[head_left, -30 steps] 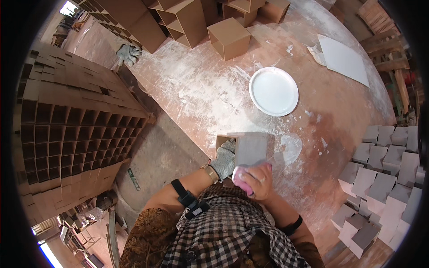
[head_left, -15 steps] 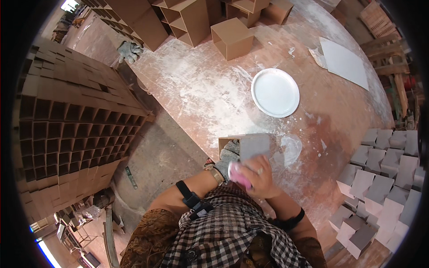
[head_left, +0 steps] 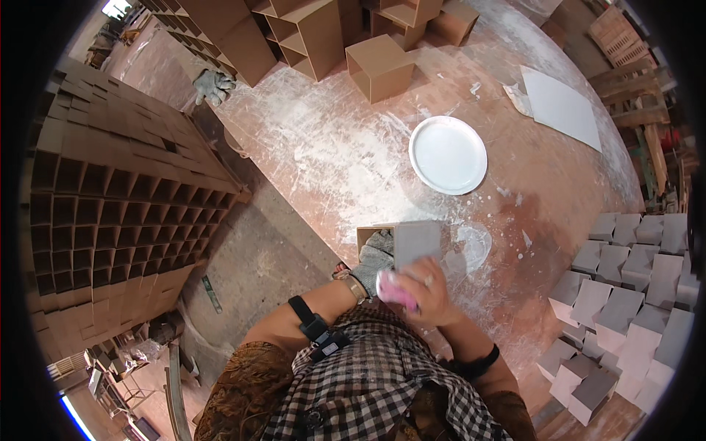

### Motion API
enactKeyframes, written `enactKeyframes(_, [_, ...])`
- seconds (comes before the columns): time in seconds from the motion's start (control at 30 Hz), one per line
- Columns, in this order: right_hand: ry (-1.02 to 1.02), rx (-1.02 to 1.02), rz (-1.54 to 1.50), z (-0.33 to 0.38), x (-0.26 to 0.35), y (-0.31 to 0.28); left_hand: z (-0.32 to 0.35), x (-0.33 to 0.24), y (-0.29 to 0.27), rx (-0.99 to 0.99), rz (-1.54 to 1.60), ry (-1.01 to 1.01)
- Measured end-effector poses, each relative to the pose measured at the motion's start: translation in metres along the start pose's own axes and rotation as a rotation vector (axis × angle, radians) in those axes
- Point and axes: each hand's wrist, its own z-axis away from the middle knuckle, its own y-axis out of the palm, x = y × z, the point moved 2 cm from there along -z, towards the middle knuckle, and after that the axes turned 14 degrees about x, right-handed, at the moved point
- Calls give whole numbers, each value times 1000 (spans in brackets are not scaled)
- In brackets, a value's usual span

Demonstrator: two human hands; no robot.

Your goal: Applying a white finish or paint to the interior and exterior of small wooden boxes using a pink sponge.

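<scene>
A small open wooden box with a grey-painted side rests on the dusty brown table in front of me. My left hand, in a grey knit glove, reaches inside its open left side and holds it. My right hand is bare with a ring, closed on a pink sponge pressed against the box's near grey face. A round white plate of paint lies beyond the box.
Grey-painted boxes are packed in rows at the right. Bare brown boxes stand at the far end, a stack of brown cells at the left. A white sheet and a pair of gloves lie on the table.
My right hand with the pink sponge has shifted slightly along the box's near face. The box and left hand stay in place.
</scene>
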Motion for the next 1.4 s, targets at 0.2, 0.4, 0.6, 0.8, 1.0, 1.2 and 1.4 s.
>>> enactKeyframes(0.2, [70,-94,-65,-55,-48,-4,-10,31,2,-172,250,2])
enactKeyframes(0.4, [-20,137,-108,11,26,3,4,-6,0,-37,-94,5])
enactKeyframes(0.6, [121,-84,-168,32,9,-24,-2,-6,-3,-132,-715,-102])
enactKeyframes(0.8, [220,-185,-113,-15,-63,-31,-10,-26,-5,-34,-771,-240])
enactKeyframes(1.0, [229,-89,-81,9,-47,-4,0,36,-4,-28,-265,-194])
enactKeyframes(1.2, [203,-43,-127,59,-11,-6,-11,-13,-8,-5,-848,-122])
enactKeyframes(1.4, [308,-126,-103,12,-70,-14,-14,9,-9,13,-516,-54])
